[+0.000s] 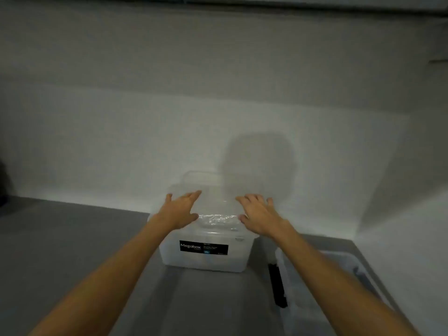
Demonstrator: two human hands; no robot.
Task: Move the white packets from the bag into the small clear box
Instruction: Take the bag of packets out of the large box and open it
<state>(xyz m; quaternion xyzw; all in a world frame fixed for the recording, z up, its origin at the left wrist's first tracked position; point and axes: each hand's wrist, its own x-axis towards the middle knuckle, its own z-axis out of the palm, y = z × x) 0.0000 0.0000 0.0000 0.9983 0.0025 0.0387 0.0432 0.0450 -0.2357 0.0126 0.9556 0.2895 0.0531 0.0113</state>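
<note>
A small clear box [206,260] with a black "Megabox" label stands on the grey counter against the white wall. A clear plastic bag [218,218] lies crumpled across its top; white packets inside cannot be made out. My left hand [180,210] rests with straight fingers on the left side of the box top, thumb touching the bag. My right hand [258,215] lies flat on the right side, fingers spread, thumb at the bag's edge. Neither hand grips anything.
A larger clear bin [339,287] with a black strip on its side stands at the lower right on the grey counter [72,251]. The white wall [218,117] rises directly behind the box. A dark object sits at the far left edge.
</note>
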